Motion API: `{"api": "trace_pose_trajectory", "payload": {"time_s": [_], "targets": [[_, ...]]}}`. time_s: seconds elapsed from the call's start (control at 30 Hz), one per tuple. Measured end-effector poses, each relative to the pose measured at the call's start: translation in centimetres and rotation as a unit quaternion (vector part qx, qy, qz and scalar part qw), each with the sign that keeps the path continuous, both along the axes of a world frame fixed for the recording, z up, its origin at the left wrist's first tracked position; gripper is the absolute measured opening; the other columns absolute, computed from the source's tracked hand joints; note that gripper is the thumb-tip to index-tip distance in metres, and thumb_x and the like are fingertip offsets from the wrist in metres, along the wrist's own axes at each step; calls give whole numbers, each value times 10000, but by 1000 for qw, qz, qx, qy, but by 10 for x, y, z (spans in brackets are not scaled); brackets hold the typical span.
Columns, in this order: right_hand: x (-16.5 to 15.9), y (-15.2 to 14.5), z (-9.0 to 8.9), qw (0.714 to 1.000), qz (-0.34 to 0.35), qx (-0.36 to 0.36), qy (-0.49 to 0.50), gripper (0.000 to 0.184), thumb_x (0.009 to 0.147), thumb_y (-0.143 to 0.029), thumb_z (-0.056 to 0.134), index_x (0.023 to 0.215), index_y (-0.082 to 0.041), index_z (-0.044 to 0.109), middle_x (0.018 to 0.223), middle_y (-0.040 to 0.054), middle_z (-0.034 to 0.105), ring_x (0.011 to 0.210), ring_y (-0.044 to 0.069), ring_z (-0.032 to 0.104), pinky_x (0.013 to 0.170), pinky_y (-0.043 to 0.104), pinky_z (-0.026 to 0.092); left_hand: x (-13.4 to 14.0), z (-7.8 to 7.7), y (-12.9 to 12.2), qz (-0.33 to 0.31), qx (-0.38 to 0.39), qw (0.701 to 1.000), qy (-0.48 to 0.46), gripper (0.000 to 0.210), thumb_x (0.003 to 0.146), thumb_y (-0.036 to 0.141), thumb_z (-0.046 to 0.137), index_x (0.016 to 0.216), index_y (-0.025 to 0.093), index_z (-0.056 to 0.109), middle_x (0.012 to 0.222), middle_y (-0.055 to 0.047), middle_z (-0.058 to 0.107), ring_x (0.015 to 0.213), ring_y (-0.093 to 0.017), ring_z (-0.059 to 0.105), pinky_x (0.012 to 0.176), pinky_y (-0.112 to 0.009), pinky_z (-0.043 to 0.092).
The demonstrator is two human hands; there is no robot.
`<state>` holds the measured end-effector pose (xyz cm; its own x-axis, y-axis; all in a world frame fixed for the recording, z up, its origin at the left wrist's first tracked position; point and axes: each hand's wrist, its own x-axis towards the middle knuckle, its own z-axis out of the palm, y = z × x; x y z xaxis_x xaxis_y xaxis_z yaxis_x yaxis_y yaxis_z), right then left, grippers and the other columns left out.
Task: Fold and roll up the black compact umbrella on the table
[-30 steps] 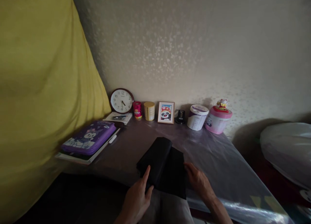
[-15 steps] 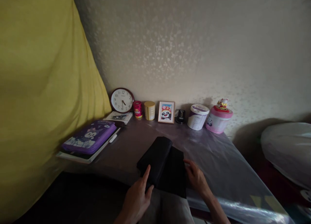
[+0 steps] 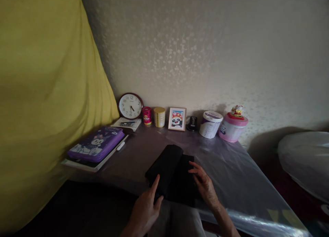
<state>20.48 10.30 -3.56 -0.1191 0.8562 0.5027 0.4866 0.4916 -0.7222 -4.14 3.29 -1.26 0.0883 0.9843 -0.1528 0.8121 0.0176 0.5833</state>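
Note:
A black folded cloth (image 3: pixel 164 166) lies at the table's near edge, with a thick folded part on the left and a flat flap on the right. My left hand (image 3: pixel 146 208) holds the thick part at its near left side, index finger stretched along the top and thumb at the near edge. Over the flap's right edge, my right hand (image 3: pixel 204 185) has its fingers bent and closed on the fabric. The flap's near end hangs past the table edge, above grey-clad legs (image 3: pixel 180 220).
A purple case (image 3: pixel 99 144) rests on books at the left. Along the wall stand a clock (image 3: pixel 131 106), a pink can (image 3: pixel 146 116), a yellow can (image 3: pixel 159 117), a framed panda picture (image 3: pixel 177 119), a white tub (image 3: pixel 210 125) and a pink tub (image 3: pixel 233 128). A yellow curtain (image 3: pixel 51 75) hangs left.
My right hand has moved left and slightly up, from beside the flap's right edge to over it. The flap's right edge has shifted slightly left. My left hand stays in place.

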Motion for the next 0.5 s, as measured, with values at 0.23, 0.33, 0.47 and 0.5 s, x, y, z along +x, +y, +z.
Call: {"api": "trace_pose_trajectory", "payload": {"time_s": [0.23, 0.33, 0.47, 0.5], "targets": [[-24, 17, 29, 997, 49, 62, -14, 171, 915, -259, 433, 967, -249, 596, 1063, 60, 623, 998, 183, 592, 908, 356, 458, -4, 3, 0, -1, 7, 999, -54, 634, 874, 304, 418, 1457, 241, 177, 1156, -49, 652, 1031, -153, 611, 883, -209, 418], [-37, 26, 36, 994, 52, 90, -24, 177, 924, -260, 425, 979, -249, 592, 980, 50, 621, 959, 175, 592, 884, 338, 469, -5, 5, 0, -8, 4, 998, -59, 639, 864, 303, 426, 1455, 231, 195, 1141, -58, 657, 1032, -161, 611, 897, -225, 417], [-54, 37, 44, 990, 63, 114, -44, 200, 932, -257, 407, 952, -235, 605, 946, 52, 620, 931, 171, 598, 858, 322, 486, -5, 5, 1, -24, -4, 998, -52, 653, 858, 298, 427, 1458, 207, 185, 1146, -78, 654, 1044, -178, 607, 906, -248, 418], [-58, 39, 44, 990, 66, 117, -52, 207, 934, -253, 402, 945, -231, 608, 942, 54, 621, 927, 170, 599, 854, 320, 489, -5, 3, 2, -26, -2, 999, -47, 653, 859, 296, 424, 1458, 199, 184, 1147, -84, 653, 1051, -181, 603, 913, -253, 414]]}}
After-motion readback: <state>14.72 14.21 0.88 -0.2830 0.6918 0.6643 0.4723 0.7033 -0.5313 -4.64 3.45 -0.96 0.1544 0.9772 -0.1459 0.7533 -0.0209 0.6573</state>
